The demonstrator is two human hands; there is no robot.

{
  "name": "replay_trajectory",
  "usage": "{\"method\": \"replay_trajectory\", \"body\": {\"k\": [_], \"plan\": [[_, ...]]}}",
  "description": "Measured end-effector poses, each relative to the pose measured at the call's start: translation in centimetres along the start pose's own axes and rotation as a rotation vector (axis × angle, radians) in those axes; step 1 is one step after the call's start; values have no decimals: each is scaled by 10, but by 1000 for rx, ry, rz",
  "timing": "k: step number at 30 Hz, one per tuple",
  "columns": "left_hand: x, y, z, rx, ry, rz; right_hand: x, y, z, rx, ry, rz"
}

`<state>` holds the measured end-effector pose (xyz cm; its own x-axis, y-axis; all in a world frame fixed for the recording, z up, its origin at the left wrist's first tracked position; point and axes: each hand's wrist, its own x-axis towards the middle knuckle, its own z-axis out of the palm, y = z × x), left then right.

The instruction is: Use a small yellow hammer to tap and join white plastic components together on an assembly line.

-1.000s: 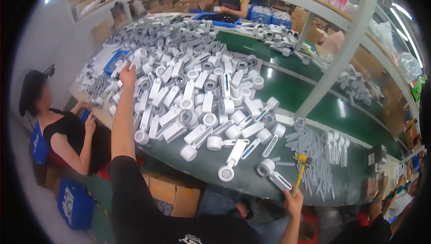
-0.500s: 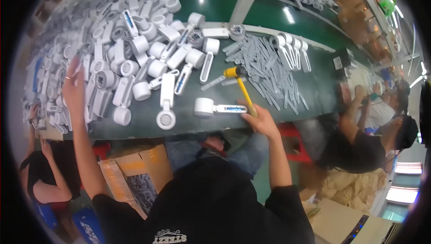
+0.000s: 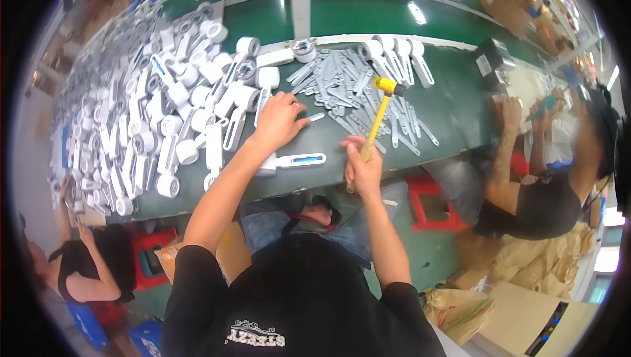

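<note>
My right hand (image 3: pixel 363 168) is closed round the handle of a hammer (image 3: pixel 378 118) with a yellow head, raised over the table's near edge. My left hand (image 3: pixel 279 122) is over the tabletop at the edge of the white pile, thumb and fingers apart. Beside its thumb tip lies a small grey plastic strip (image 3: pixel 317 117); whether they touch I cannot tell. Under my left forearm, a white handheld-fan body (image 3: pixel 301 160) lies on its side, its handle slot showing blue inside and its round head partly hidden. Several grey strips (image 3: pixel 355 91) lie heaped beyond the hands.
A big pile of white fan bodies (image 3: pixel 141 120) covers the table's left. Several white ones (image 3: pixel 420 65) stand lined up behind the strips. A dark box (image 3: pixel 493 65) is at the far right. People sit at both sides, near a red stool (image 3: pixel 427 202).
My left hand has come from the pile at the left to the grey strip mid-table. The hammer has moved right, my right hand away from the white fan body. The view has shifted.
</note>
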<state>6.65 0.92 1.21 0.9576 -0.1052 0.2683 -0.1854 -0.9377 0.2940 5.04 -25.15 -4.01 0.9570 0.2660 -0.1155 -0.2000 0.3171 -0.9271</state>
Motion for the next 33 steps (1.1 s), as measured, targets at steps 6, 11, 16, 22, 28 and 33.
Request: {"method": "replay_trajectory", "body": {"k": [6, 11, 16, 22, 28, 33], "plan": [[45, 20, 32, -188, -35, 363, -5, 8, 4, 73, 161, -108], [59, 23, 30, -105, -95, 420, 1, 11, 9, 72, 137, -111], [26, 37, -37, -88, -255, 195, -8, -6, 12, -16, 134, -92], [-51, 50, -66, -373, -213, 93, -33, -23, 40, -345, -29, -24], [-110, 26, -43, -146, 146, 33, -37, -38, 20, -254, -42, 99], [-112, 13, -23, -295, 151, -55, -11, -33, 35, -286, -205, 206]]}}
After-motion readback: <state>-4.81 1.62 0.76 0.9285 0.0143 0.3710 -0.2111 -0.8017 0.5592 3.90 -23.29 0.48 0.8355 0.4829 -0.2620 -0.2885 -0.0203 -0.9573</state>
